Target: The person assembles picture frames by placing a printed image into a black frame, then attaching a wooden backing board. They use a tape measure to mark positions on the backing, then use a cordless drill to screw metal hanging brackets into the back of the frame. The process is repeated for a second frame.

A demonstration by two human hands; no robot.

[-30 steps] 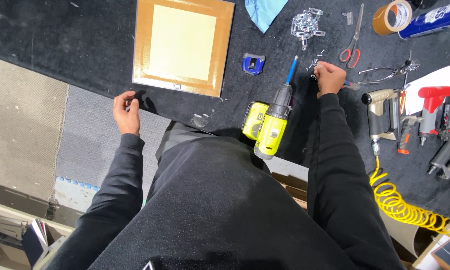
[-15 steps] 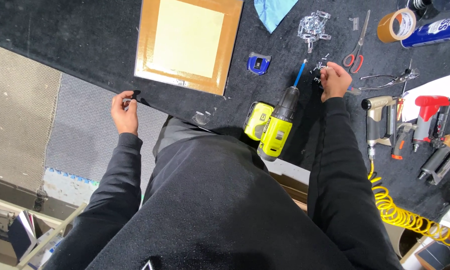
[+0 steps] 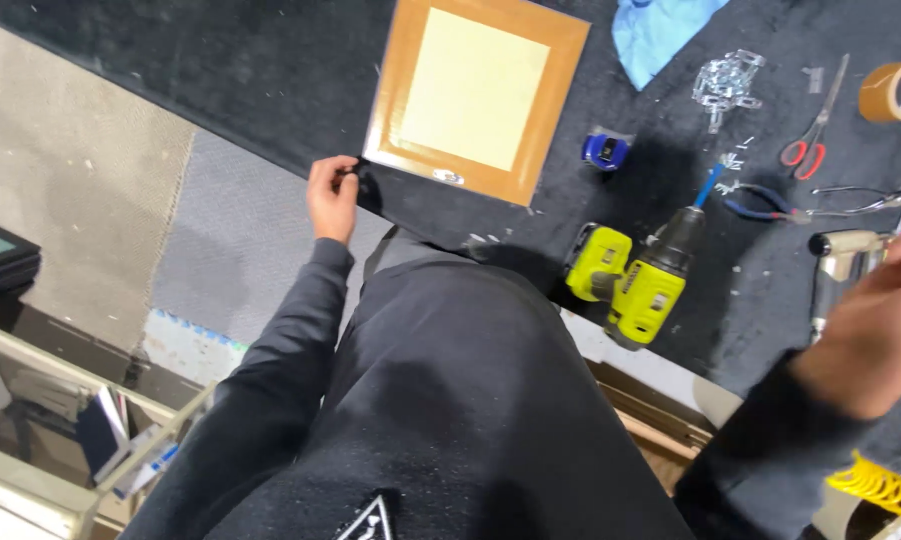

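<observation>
On the dark worktop point(image 3: 220, 70) I see a yellow-green cordless drill point(image 3: 638, 280), a small blue tape measure point(image 3: 604, 150), red-handled scissors point(image 3: 812, 125), a roll of brown tape point(image 3: 890, 90), a blue cloth point(image 3: 660, 30) and a heap of metal brackets point(image 3: 725, 80).

black bench point(image 3: 220, 70) | wooden frame point(image 3: 475, 95) | drill point(image 3: 645, 270) | scissors point(image 3: 815, 125) | possibly pliers point(image 3: 760, 200)

Single head view, looking steeply down over own torso; table point(image 3: 220, 70) edge across upper frame, floor at left, hands close below lens.
</observation>
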